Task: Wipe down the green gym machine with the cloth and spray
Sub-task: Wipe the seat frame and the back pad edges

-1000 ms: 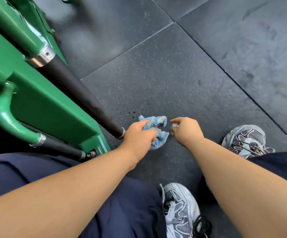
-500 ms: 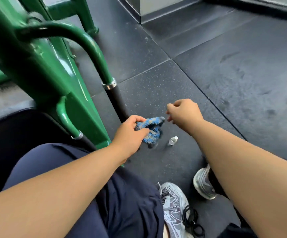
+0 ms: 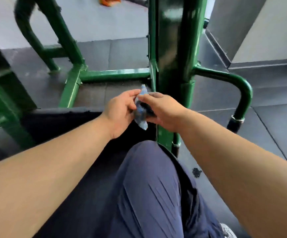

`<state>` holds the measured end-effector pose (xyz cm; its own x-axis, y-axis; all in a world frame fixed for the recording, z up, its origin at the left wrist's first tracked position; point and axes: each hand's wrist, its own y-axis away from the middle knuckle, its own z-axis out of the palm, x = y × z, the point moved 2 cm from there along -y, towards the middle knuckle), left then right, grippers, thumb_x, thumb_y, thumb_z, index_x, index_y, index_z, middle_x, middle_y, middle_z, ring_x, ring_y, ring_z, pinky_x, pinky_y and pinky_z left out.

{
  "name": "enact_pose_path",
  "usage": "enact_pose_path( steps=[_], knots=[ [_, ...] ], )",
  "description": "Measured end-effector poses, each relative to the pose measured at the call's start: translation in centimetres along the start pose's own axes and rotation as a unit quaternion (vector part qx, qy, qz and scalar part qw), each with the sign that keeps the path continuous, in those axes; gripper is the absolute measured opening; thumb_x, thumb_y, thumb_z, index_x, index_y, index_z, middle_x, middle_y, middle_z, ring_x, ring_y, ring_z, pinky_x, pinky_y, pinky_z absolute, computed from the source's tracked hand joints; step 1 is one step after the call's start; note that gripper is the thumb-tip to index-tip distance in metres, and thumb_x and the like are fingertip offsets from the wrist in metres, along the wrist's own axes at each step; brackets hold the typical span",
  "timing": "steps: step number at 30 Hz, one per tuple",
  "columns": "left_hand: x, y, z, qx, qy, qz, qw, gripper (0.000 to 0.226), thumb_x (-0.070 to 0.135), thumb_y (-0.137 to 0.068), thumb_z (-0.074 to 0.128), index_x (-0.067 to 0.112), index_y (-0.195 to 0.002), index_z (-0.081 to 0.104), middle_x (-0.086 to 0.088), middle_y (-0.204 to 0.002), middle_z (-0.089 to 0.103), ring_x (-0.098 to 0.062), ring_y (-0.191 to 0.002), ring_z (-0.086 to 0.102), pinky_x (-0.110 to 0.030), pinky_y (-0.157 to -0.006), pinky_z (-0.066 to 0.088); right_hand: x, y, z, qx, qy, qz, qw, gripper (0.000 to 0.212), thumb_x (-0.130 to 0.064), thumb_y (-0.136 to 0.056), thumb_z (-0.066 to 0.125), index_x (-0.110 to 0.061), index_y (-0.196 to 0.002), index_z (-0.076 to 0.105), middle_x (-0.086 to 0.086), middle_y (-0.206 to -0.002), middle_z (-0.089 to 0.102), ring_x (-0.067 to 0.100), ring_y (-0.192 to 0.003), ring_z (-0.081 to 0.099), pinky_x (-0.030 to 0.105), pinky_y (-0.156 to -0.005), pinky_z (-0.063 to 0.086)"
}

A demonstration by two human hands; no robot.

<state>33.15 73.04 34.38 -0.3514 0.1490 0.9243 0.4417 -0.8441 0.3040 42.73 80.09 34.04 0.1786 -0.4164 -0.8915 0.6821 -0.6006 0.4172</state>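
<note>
Both hands are out front, meeting over the knee. The left grip (image 3: 120, 112) has its fingers curled round the blue cloth (image 3: 141, 118), thumb and forefinger nipping the upper edge. The right grip (image 3: 165, 114) closes in from the other side, fingertips pinching that same top corner. The cloth is bunched upright between the two, touching both, with its lower tip poking out beneath. It sits just in front of the upright post of the green machine (image 3: 170, 48). The machine's curved handle (image 3: 244, 93) is off to the right, and a navy trouser leg (image 3: 149, 186) is below.
</note>
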Motion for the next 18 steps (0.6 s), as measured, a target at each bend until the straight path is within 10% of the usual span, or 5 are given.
enact_pose_path(
  steps=[4,7,12,16,18],
  knots=[
    [-0.1,-2.9,-7.5,0.056,-0.098,-0.012,0.993,0.036,0.009,-0.098,0.037,0.027,-0.126,0.05,0.0,-0.13,0.053,-0.014,-0.121,0.048,-0.034,-0.106,0.036,1.2,-7.3,1.6,0.198,0.359,-0.074,0.909,0.039,-0.007,-0.087,0.057,-0.014,-0.124,0.063,0.01,-0.124,0.062,0.028,-0.116,0.057,0.028,-0.099,0.042],
    [-1.1,-5.8,-13.6,0.138,-0.304,0.007,0.943,0.035,0.019,-0.097,0.045,0.031,-0.13,0.052,0.002,-0.137,0.052,-0.016,-0.127,0.046,-0.036,-0.109,0.035,2.8,-11.0,1.2,0.181,0.515,-0.078,0.834,0.041,-0.008,-0.09,0.044,-0.014,-0.129,0.054,0.015,-0.129,0.052,0.037,-0.118,0.048,0.035,-0.09,0.041],
    [-2.6,-9.2,-19.2,0.117,-0.595,0.011,0.795,0.038,0.028,-0.101,0.037,0.03,-0.137,0.047,0.004,-0.139,0.051,-0.023,-0.117,0.051,-0.034,-0.094,0.041,6.7,-14.1,2.5,0.2,0.557,-0.144,0.793,0.019,-0.025,-0.091,0.042,-0.011,-0.092,0.055,0.01,-0.1,0.062,0.036,-0.095,0.055,0.035,-0.073,0.038],
    [-3.6,-11.2,-22.1,0.094,-0.729,0.04,0.677,0.032,0.033,-0.097,0.029,0.029,-0.087,0.059,0.001,-0.095,0.066,-0.029,-0.085,0.057,-0.034,-0.065,0.039,7.9,-16.2,6.2,0.128,0.582,-0.242,0.766,0.029,-0.031,-0.091,0.047,-0.023,-0.11,0.067,0.001,-0.109,0.066,0.03,-0.1,0.057,0.036,-0.081,0.046],
    [-4.1,-11.7,-22.3,0.124,-0.762,0.084,0.63,0.031,0.031,-0.097,0.032,0.025,-0.095,0.063,0.0,-0.095,0.066,-0.028,-0.084,0.057,-0.033,-0.065,0.033,8.2,-16.3,7.9,0.074,0.582,-0.292,0.756,0.03,-0.03,-0.089,0.051,-0.027,-0.113,0.069,0.001,-0.115,0.067,0.031,-0.1,0.059,0.036,-0.083,0.047]
  ],
)
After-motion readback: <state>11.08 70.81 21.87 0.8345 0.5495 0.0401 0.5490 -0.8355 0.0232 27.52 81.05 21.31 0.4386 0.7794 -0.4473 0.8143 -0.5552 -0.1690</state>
